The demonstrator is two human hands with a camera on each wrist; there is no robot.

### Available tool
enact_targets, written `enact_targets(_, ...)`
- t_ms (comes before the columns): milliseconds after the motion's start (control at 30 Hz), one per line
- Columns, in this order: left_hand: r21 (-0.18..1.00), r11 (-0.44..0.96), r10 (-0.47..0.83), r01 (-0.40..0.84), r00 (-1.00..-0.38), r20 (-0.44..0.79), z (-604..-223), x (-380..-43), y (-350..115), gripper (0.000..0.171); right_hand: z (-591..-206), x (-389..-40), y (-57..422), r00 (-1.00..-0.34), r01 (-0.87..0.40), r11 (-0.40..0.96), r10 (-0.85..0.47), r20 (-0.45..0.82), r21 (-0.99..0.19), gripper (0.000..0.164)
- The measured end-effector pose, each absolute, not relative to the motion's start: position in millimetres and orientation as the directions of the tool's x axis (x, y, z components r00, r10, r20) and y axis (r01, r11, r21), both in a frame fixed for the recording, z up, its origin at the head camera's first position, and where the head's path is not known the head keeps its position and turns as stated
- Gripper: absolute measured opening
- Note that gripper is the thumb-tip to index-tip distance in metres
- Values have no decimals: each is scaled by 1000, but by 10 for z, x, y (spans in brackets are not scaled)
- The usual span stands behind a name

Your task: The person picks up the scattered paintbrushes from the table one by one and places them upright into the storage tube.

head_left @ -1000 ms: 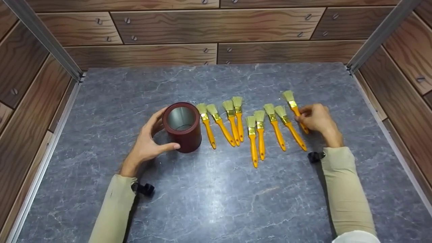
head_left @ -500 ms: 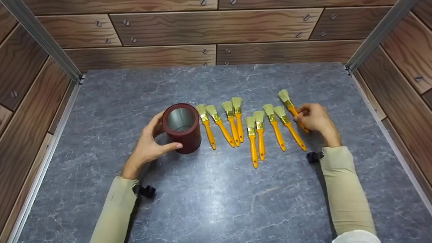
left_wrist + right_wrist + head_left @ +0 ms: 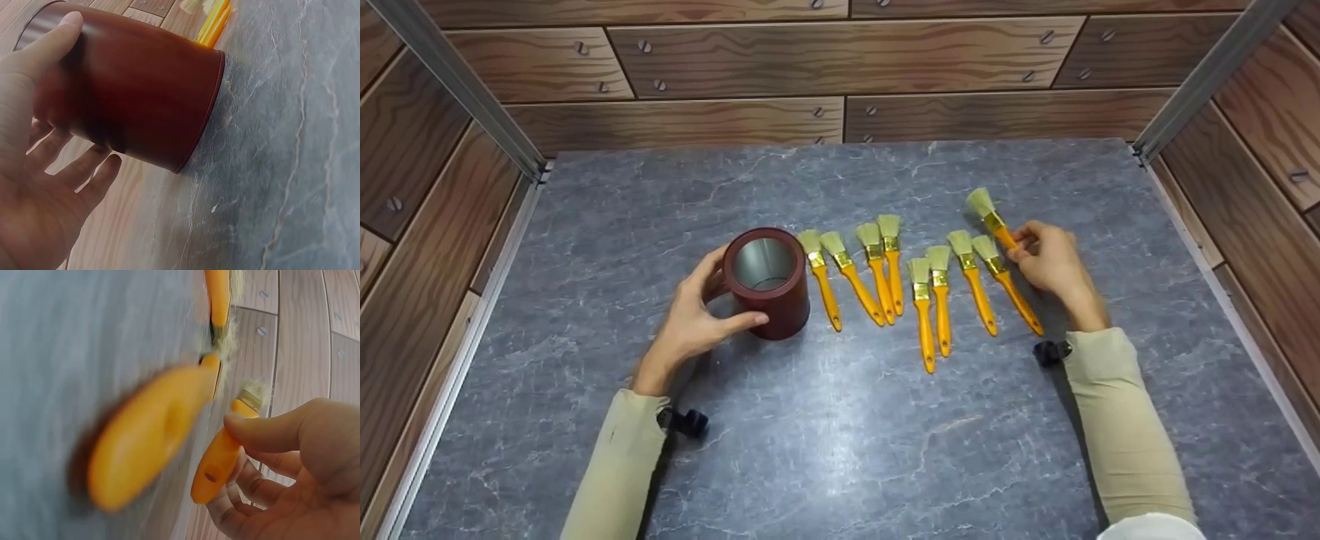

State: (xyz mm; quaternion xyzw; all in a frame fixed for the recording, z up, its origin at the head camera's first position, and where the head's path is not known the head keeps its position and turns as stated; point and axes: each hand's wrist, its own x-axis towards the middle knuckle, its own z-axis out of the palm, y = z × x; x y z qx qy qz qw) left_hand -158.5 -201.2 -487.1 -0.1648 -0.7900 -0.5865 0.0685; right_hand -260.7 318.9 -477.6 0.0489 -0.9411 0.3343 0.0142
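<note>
1. Your left hand point(image 3: 690, 319) is wrapped round the dark red cup point(image 3: 780, 311), thumb on the near side and fingers behind it on the left.
2. That cup stands upright on the left of the counter point(image 3: 825, 450), its mouth facing up and its grey inside showing.
3. Your right hand point(image 3: 1051, 259) pinches the held brush point(image 3: 994, 220) by its orange handle between thumb and fingers – its pale bristles point far and left, at the far right of the brushes.
4. Just right of the cup, you have four brushes point(image 3: 873, 253) lying on the counter, bristles at the far end.
5. Right of those lie two nearer brushes point(image 3: 920, 292), side by side and closer to you than the others.
6. Farther right, two slanted brushes point(image 3: 973, 277) lie between that pair and your right hand, their handles angled near and right.
7. You wear pale sleeves point(image 3: 1125, 420), with a small black camera point(image 3: 686, 424) at each wrist.
8. Wood-patterned panels point(image 3: 840, 60) line the far, left and right sides – grey metal posts point(image 3: 457, 82) stand at the far corners.
</note>
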Motion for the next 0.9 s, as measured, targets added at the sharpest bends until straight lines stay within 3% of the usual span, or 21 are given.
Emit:
enact_targets(133, 903, 253, 189, 348, -933, 307, -4888, -1596, -2021, 100, -4723, -2573, 3093, -989, -147, 726, -99, 110, -672, 17)
enact_targets(467, 909, 228, 199, 348, -931, 306, -4883, -1600, -2029, 98, -4429, -2446, 2788, -985, -142, 497, -158, 71, -856, 25)
enact_targets(900, 931, 209, 172, 299, -948, 266, -4893, -1607, -2009, 98, -4058, -2343, 2322, -958, -207, 364, -262, 113, -908, 23)
